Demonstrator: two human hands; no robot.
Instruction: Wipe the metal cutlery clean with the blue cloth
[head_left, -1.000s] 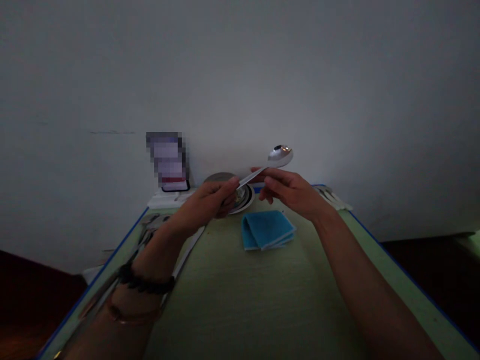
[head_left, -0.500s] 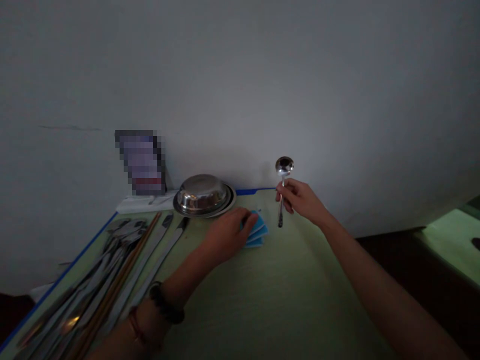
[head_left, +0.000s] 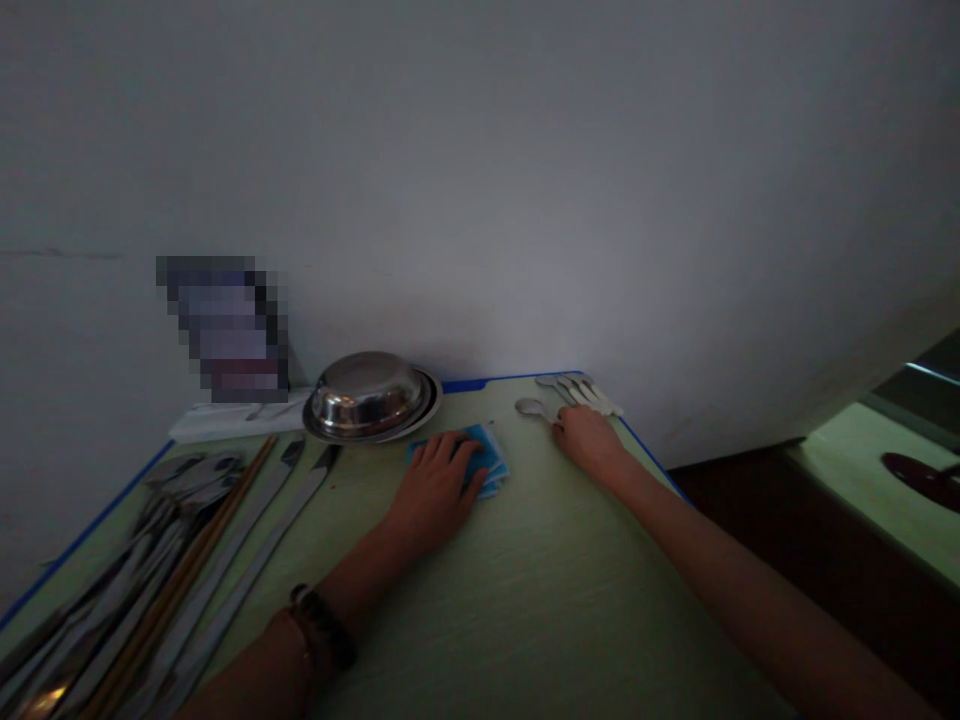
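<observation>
My left hand [head_left: 442, 485] rests flat with spread fingers on a small fanned stack of blue face masks [head_left: 491, 462]. Its palm and fingers cover most of the stack. At the table's back right, my right hand [head_left: 589, 438] is closed round the handle of a metal spoon [head_left: 530, 407]. The spoon's bowl points left, low over the table or touching it; I cannot tell which. Just beyond that hand several more spoons [head_left: 577, 388] lie side by side in a row, their handles partly hidden by it.
An upturned metal bowl [head_left: 367, 390] sits on a plate at the back. On the left lie a heap of metal cutlery [head_left: 169, 510], wooden chopsticks [head_left: 217, 530] and two knives [head_left: 281, 525]. A blurred-out upright object [head_left: 229, 330] leans against the wall [head_left: 480, 180].
My right hand has brought the raised spoon down to the table beside the row of spoons. My left hand has flattened out over the masks. The view has swung right.
</observation>
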